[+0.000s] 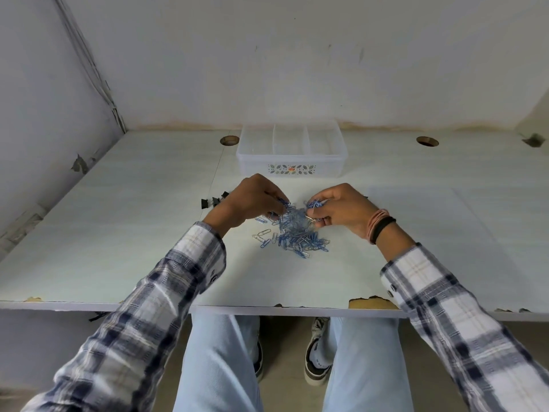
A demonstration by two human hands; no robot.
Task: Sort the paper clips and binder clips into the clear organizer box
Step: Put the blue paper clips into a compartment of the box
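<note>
A heap of blue and silver paper clips (297, 237) lies on the white table in front of me. My left hand (249, 200) and my right hand (341, 208) are both over the far side of the heap, fingers pinched on bunches of blue clips. A few black binder clips (212, 200) lie just left of my left hand, partly hidden behind it. The clear organizer box (292, 160) with three compartments stands farther back in the middle; its compartments look empty.
The table (118, 248) has two round cable holes (229, 140) (427, 141) near the back wall. Walls close it in at the back and left. The front edge is chipped, and my knees and shoes show below it.
</note>
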